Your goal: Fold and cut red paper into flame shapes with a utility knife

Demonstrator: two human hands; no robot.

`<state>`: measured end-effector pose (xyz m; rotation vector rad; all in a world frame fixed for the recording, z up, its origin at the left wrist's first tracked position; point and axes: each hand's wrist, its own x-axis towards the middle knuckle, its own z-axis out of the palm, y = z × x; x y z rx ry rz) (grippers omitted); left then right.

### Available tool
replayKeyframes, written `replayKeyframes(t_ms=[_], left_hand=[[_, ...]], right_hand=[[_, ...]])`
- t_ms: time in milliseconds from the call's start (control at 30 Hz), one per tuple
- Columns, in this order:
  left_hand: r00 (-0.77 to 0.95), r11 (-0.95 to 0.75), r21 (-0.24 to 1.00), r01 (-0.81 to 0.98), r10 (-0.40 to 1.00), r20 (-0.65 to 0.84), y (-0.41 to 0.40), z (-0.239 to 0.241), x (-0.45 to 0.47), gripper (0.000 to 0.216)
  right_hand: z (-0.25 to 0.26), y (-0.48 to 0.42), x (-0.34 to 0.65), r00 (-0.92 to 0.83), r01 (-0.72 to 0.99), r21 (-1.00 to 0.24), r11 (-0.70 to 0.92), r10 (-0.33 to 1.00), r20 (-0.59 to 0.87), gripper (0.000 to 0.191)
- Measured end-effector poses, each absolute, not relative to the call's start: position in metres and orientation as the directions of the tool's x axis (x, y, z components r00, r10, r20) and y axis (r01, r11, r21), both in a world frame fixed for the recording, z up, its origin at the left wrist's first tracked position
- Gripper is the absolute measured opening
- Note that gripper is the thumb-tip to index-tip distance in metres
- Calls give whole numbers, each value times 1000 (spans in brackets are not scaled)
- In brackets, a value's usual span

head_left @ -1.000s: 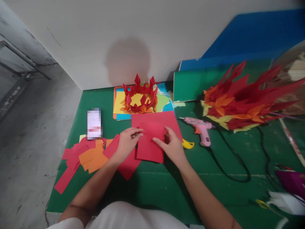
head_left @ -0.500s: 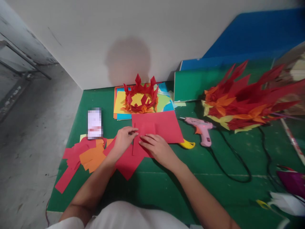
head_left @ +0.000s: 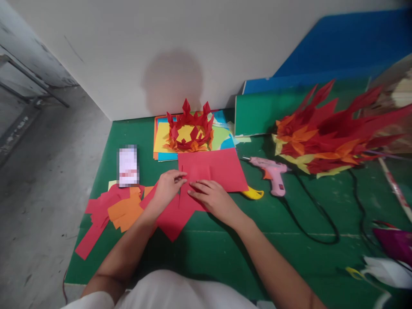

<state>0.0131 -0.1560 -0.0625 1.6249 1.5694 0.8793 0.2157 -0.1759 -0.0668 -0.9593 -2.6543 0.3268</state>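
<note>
A large sheet of red paper lies on the green table in front of me. On top of it rests a smaller red paper piece. My left hand is at the sheet's left side, thumb and fingers closed on the edge of the red paper. My right hand lies on the red paper with its fingers stretched out towards the left hand. Under my left hand, more red paper sticks out at an angle towards me. Which layers my left fingertips pinch is hard to make out.
Behind the sheet, a red and orange paper crown stands on coloured sheets. To the right are a pink glue gun with its cord, a yellow handle and a larger flame-like paper headpiece. Orange strips and a phone lie left.
</note>
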Motion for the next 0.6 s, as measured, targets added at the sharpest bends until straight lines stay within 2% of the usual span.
replayKeyframes(t_ms=[267, 600], left_hand=[[64, 17, 807, 591, 996, -68, -156, -58, 15, 16], [79, -13, 775, 632, 996, -47, -156, -59, 13, 14]], right_hand=[[-71, -174, 218, -753, 562, -314, 766, 630, 191, 36], [-74, -174, 222, -766, 552, -328, 766, 622, 164, 37]])
